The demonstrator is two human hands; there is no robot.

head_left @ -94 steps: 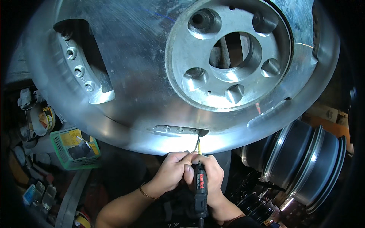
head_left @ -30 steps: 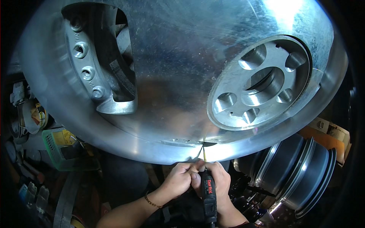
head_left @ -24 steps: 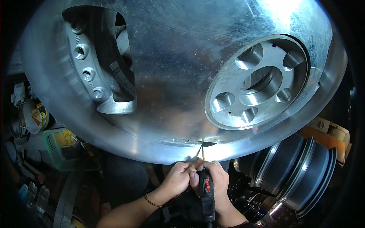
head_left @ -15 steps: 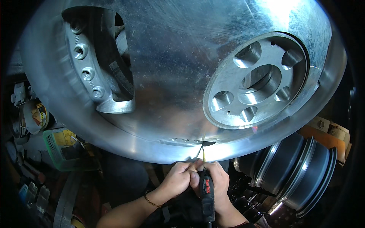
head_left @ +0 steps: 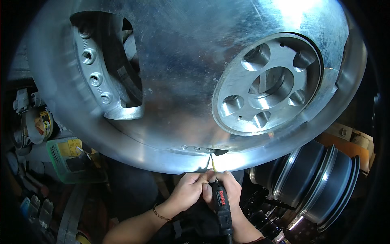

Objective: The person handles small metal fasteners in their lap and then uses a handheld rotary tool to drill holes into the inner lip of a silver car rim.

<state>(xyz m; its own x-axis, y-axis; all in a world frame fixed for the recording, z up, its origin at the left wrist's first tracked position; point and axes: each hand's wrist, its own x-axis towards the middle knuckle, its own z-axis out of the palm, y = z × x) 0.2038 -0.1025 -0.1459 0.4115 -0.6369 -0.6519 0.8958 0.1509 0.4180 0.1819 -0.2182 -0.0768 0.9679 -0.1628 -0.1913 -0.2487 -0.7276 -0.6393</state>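
Observation:
A large bare-metal wheel fills the upper view. My right hand wraps round a black rotary tool with red lettering and a thin yellowish shaft. The fingers of my left hand are closed against the tool's front end, beside my right fingers; a beaded bracelet circles that wrist. The shaft's tip meets the wheel's near lower rim, by a dark narrow opening and a row of small holes. Whether the tip touches metal or sits just inside the opening, I cannot tell.
The wheel has a round hub with several bores and a window at the left. Shiny wheel barrels stand at lower right, near a cardboard box. A green plastic basket sits at the left among tools.
The tool's tip and both hands have shifted slightly left along the rim. The hub appears a little farther left and the window a little farther right. Both hands keep their grip.

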